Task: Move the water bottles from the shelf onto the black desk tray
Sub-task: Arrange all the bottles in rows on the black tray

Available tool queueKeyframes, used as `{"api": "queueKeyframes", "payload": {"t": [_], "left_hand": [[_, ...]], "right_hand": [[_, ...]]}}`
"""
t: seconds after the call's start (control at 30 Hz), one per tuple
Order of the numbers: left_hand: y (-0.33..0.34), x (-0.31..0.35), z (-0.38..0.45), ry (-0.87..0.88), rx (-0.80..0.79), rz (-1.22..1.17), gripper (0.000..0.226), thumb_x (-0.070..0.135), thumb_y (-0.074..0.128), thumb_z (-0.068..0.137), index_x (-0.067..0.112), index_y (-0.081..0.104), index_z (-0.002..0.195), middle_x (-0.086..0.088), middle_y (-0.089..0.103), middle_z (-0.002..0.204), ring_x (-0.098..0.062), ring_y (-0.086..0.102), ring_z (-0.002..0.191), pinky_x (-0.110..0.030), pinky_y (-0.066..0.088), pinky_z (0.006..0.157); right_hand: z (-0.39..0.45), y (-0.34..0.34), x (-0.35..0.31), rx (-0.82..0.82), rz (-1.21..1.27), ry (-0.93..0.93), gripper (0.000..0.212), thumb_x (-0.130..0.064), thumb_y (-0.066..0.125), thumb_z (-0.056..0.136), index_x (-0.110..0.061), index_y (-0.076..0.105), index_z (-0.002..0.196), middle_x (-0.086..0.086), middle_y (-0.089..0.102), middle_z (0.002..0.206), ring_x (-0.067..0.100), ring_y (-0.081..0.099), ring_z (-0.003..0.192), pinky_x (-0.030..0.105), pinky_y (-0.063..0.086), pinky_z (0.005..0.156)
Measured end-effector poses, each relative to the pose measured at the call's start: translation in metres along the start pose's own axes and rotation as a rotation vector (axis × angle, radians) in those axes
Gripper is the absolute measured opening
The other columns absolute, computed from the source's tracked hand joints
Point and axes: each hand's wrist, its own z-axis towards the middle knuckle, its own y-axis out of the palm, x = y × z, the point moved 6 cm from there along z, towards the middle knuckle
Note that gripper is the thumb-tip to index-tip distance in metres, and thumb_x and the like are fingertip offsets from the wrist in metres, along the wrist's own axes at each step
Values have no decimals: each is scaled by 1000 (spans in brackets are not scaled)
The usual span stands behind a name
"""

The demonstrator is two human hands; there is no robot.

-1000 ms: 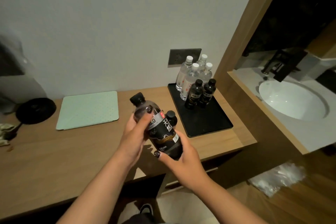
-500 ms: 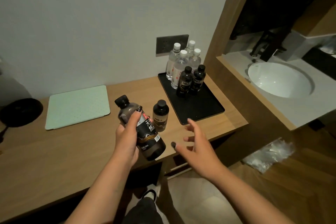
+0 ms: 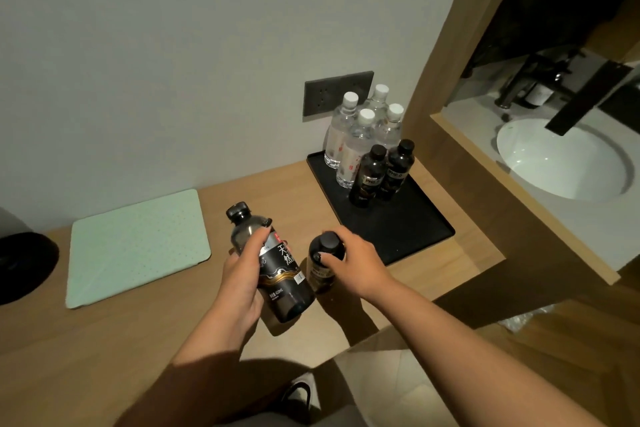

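My left hand (image 3: pixel 242 274) grips a large dark bottle (image 3: pixel 277 270) with a black label, held tilted above the desk's front edge. Right beside it a small black bottle (image 3: pixel 320 267) stands upright on the wooden desk, and my right hand (image 3: pixel 356 260) is wrapped around its cap and neck. The black desk tray (image 3: pixel 408 229) lies at the desk's right end. At its back stand several clear water bottles (image 3: pixel 358 146) with white caps, and two small black bottles (image 3: pixel 381 173) in front of them. The tray's front half is bare.
A pale green mat (image 3: pixel 138 246) lies on the desk to the left, with a round black object (image 3: pixel 24 263) beyond it. A wooden partition (image 3: pixel 446 80) rises right of the tray, and a white sink (image 3: pixel 561 159) lies past it. A dark wall socket (image 3: pixel 329 94) sits behind the bottles.
My right hand let go of the large bottle, hung open for a moment, then closed on the small black bottle standing on the desk. My left hand kept the large bottle.
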Motion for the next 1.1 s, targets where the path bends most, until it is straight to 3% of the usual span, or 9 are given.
{"api": "queueKeyframes", "payload": {"t": [0.1,0.23,0.33,0.4,0.5,0.6,0.83,0.97,1.1], "left_hand": [[2,4,17,-48,-38,9,52,42,73,74,10,58,113,-23,67,115,-34,65,105,-53,46,101],[11,1,37,-125,-58,-29,63,45,76,69,11,55,119,-16,66,108,-31,63,95,-50,46,98],[23,-3,49,-184,-62,-93,40,37,69,78,12,56,106,-9,64,85,-25,62,75,-39,52,80],[36,-8,53,-238,-48,-162,38,36,71,76,12,56,102,-6,62,76,-22,60,65,-34,52,69],[62,-16,53,-291,-31,-251,32,37,70,79,11,58,93,-4,62,63,-20,61,52,-29,55,56],[99,-23,47,-323,-85,-336,30,37,62,86,8,57,90,-7,62,56,-20,61,42,-28,54,43],[181,-48,48,-286,-133,-446,32,36,53,92,5,61,86,-9,67,59,-21,65,45,-31,54,43],[216,-65,49,-244,-159,-483,44,35,49,94,4,72,74,-10,69,64,-23,67,51,-32,56,47],[232,-74,55,-188,-103,-489,36,38,50,93,6,63,102,-11,70,72,-25,69,60,-34,58,55]], "right_hand": [[14,-4,8,8,76,39,25,-26,60,90,-26,53,115,-3,62,115,15,57,109,27,49,87],[28,-28,20,85,203,91,26,-26,61,90,-25,55,115,-4,63,110,13,59,107,26,48,85],[32,-55,21,139,279,76,25,-29,61,89,-23,57,113,-3,64,105,13,61,101,29,52,82],[34,-77,17,180,345,55,19,-30,62,89,-22,59,106,-1,64,99,15,62,95,33,53,80],[37,-104,16,208,482,80,17,-33,60,89,-22,62,102,9,67,101,24,65,96,47,54,88],[45,-119,22,186,580,101,20,-35,59,89,-22,64,104,3,70,102,19,67,95,48,53,90],[77,-158,68,170,580,141,20,-48,60,83,-35,65,97,-7,71,100,14,67,96,47,53,92],[90,-181,103,92,471,160,43,-39,75,72,-32,57,110,-11,67,107,10,64,99,42,53,92],[106,-197,125,89,326,111,48,-28,80,71,-22,57,114,-8,64,107,11,61,101,32,50,92]]}}
